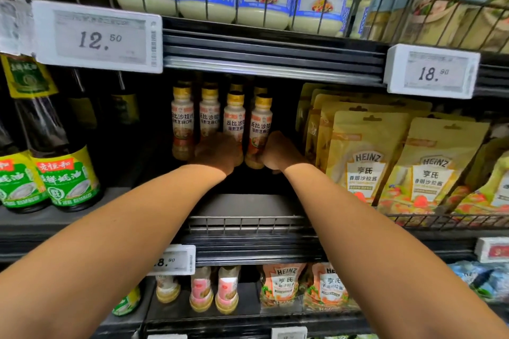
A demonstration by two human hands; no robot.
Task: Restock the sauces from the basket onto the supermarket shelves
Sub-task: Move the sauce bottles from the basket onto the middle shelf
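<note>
Gold-capped sauce bottles (234,118), upright, clustered on middle shelf (245,205)

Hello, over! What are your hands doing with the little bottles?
Left hand, right hand each gripping a sesame dressing bottle. Both on shelf. Nothing blocking.

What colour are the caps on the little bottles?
Golden yellow caps, seen in the head view.

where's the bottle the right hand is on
In the head view it is mid-shelf, centre: the rightmost front gold-capped dressing bottle, right hand at its base, yellow Heinz pouches to its right.
</note>
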